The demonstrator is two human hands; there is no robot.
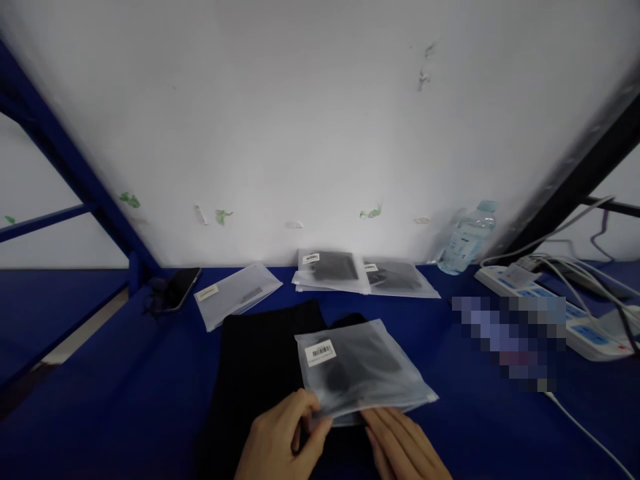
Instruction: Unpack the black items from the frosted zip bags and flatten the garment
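Nearby, 3 packed bags (367, 275), a phone (180, 288) and a water bottle (466, 241) line the wall.
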